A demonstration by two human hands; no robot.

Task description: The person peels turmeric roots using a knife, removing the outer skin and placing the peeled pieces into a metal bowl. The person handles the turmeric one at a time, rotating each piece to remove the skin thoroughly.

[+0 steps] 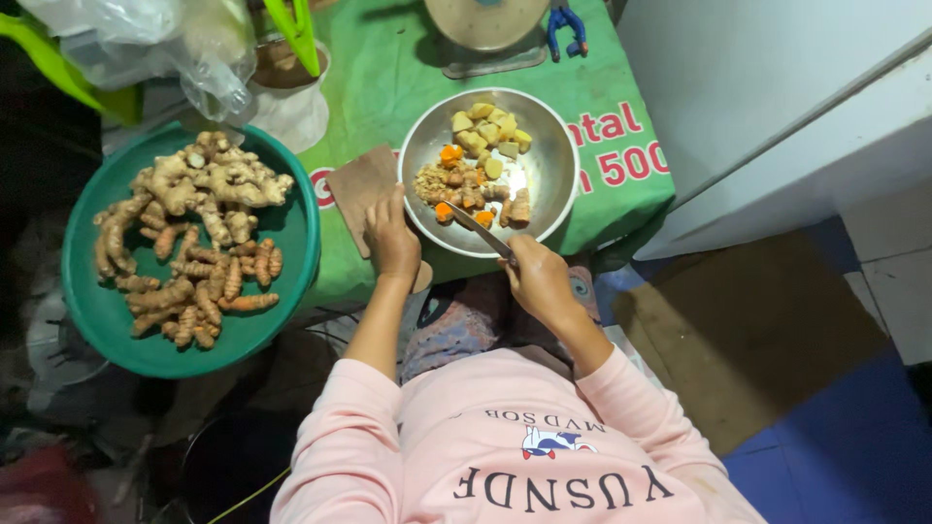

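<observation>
My left hand grips the near edge of a small brown cutting board, which rests against the left rim of a steel bowl. My right hand is shut on a knife whose blade reaches over the bowl's near rim. Inside the bowl lie several chopped pieces: pale yellow cubes at the far side, orange and brown bits nearer the blade. Both pink sleeves show at the bottom of the view.
A green round basin at the left holds several whole ginger and turmeric roots. The bowl stands on a green cloth. A weighing scale, a clear plastic bag and a white cabinet surround it.
</observation>
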